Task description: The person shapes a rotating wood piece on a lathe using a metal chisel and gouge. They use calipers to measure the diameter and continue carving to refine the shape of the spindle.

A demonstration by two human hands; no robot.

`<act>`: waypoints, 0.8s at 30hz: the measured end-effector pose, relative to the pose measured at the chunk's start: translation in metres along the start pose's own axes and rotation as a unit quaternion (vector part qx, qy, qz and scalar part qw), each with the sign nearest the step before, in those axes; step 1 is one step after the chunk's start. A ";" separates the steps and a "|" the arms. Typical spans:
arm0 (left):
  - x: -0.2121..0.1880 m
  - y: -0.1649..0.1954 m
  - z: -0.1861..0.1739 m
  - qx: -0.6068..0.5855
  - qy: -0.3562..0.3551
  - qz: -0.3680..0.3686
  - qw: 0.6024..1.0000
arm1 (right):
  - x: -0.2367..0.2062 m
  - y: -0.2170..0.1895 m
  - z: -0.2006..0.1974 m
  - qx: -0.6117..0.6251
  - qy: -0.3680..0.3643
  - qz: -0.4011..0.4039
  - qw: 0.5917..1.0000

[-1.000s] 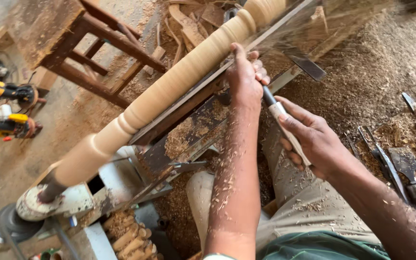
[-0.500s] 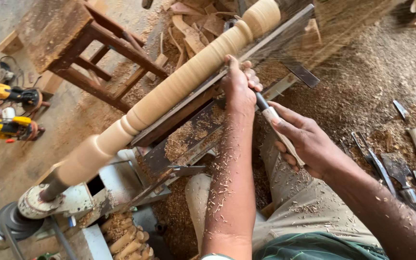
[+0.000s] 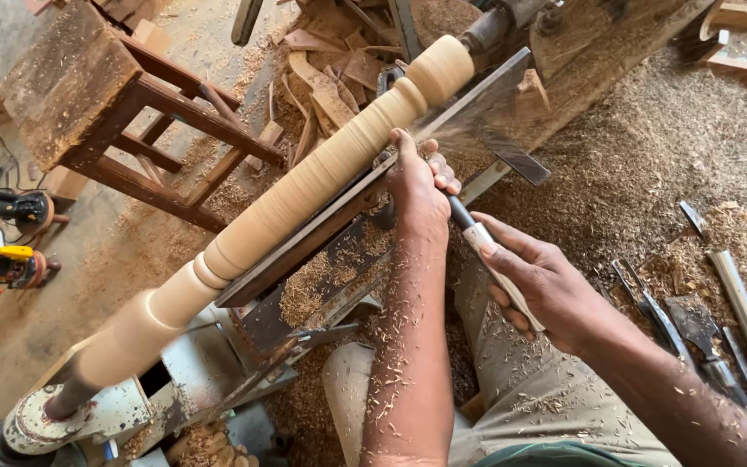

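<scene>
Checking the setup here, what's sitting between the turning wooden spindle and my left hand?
In the head view, a long flat tool rest lies between the spindle and your left hand, which rests on it.

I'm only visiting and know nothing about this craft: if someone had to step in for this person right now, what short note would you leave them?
Left hand: resting on the tool rest, fingers over the front of the chisel, steadying it against the wooden spindle.
Right hand: gripping the chisel's pale handle, lower and further back.
The spindle is mounted on the lathe, blurred as if turning; chips fly near the tip.
Done: beads and coves are shaped at both ends, and the long middle is round.
Left: the cut near the far end seems unfinished. Spare chisels lie in the sawdust at right.
</scene>
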State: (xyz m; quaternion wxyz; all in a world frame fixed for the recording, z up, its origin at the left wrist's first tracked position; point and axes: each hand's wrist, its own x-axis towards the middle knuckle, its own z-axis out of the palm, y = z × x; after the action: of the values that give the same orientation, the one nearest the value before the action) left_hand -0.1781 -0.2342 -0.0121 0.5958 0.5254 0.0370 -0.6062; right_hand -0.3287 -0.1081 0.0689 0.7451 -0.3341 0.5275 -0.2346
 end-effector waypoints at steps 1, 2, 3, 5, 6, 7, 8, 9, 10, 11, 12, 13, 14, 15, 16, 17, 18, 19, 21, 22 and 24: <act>0.000 -0.001 0.002 0.000 0.001 -0.002 1.000 | 0.000 -0.001 -0.001 0.011 -0.005 -0.001 1.000; 0.000 -0.001 0.003 0.002 -0.001 -0.002 1.000 | 0.000 -0.002 -0.003 0.021 -0.011 -0.003 1.000; 0.001 -0.001 0.004 0.003 -0.004 0.000 1.000 | 0.001 -0.002 -0.003 0.031 -0.018 -0.005 0.999; 0.003 -0.002 0.005 0.003 -0.005 0.002 1.000 | 0.000 -0.004 -0.003 0.026 -0.002 0.001 1.000; 0.005 -0.003 0.006 0.004 -0.005 0.000 1.000 | -0.001 -0.005 -0.003 0.024 0.007 0.004 1.000; 0.006 -0.004 0.007 0.005 -0.005 -0.001 1.000 | -0.001 -0.006 -0.003 0.026 0.005 0.002 1.000; 0.009 -0.005 0.009 -0.002 -0.014 -0.008 1.000 | -0.001 -0.006 -0.004 0.028 0.005 -0.001 1.000; 0.011 -0.005 0.012 -0.009 -0.023 -0.015 1.000 | -0.001 -0.007 -0.005 0.030 0.005 -0.003 1.000; 0.013 -0.006 0.013 -0.016 -0.032 -0.021 0.999 | -0.001 -0.007 -0.006 0.032 0.004 -0.011 0.999; 0.015 -0.007 0.014 -0.014 -0.034 -0.017 0.999 | -0.001 -0.007 -0.008 0.033 0.003 -0.018 0.999; 0.017 -0.009 0.016 -0.013 -0.036 -0.014 0.999 | -0.001 -0.006 -0.010 0.033 0.003 -0.026 0.999; 0.019 -0.010 0.017 -0.012 -0.039 -0.010 0.999 | 0.000 -0.006 -0.011 0.027 0.007 -0.028 0.999; 0.020 -0.012 0.019 -0.012 -0.046 -0.009 0.999 | 0.001 -0.005 -0.014 0.019 0.009 -0.029 0.999; 0.021 -0.013 0.020 -0.013 -0.052 -0.008 0.999 | 0.002 -0.004 -0.015 0.011 0.011 -0.029 0.999; 0.021 -0.014 0.020 -0.014 -0.058 -0.007 0.998 | 0.003 -0.002 -0.015 0.012 0.010 -0.035 0.999; 0.021 -0.014 0.021 -0.010 -0.059 0.000 0.998 | 0.004 -0.001 -0.015 0.014 0.007 -0.041 0.999; 0.021 -0.015 0.022 -0.007 -0.059 0.007 0.998 | 0.005 0.000 -0.014 0.015 0.005 -0.047 0.999; 0.020 -0.015 0.022 -0.005 -0.060 0.014 0.998 | 0.005 0.000 -0.014 0.011 0.007 -0.044 0.999; 0.018 -0.014 0.023 -0.010 -0.052 0.001 0.999 | 0.006 -0.001 -0.012 0.000 0.010 -0.037 0.999; 0.017 -0.013 0.023 -0.014 -0.049 -0.006 0.999 | 0.005 -0.002 -0.013 -0.001 0.010 -0.035 0.999; 0.015 -0.012 0.021 -0.039 -0.041 -0.008 0.998 | 0.004 -0.007 -0.014 -0.008 0.008 -0.027 1.000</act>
State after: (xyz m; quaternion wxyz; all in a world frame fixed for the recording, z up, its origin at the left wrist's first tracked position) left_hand -0.1957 -0.2553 -0.0199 0.6118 0.4761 0.0406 -0.6304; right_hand -0.3406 -0.1189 0.0689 0.7315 -0.3521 0.5261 -0.2532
